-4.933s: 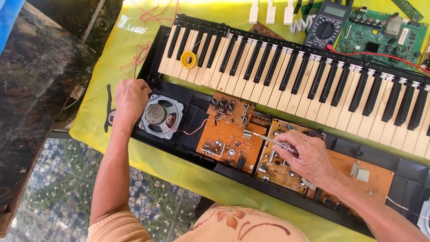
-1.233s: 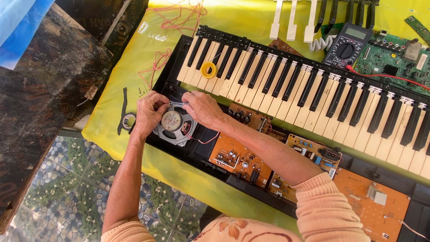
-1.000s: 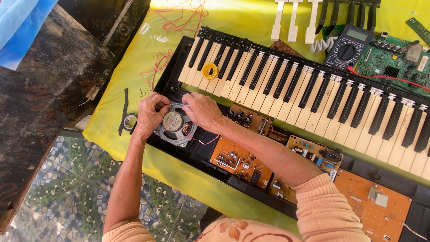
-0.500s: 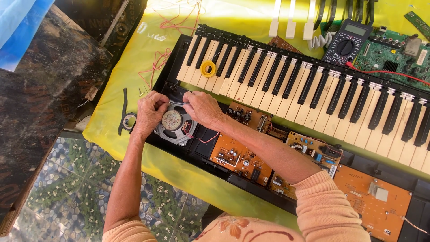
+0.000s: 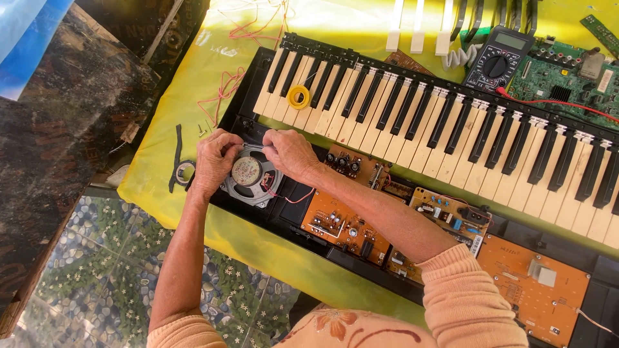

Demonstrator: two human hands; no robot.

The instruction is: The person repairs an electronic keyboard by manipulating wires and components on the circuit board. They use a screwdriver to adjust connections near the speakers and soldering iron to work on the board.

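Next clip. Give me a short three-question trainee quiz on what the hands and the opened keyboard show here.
1. True or false: both the left hand and the right hand are at the round speaker.
2. What lies on the white keys near the left end? A) a screwdriver B) a yellow tape roll C) a battery
3. What colour are the circuit boards inside the open case?

Key: 1 true; 2 B; 3 orange.
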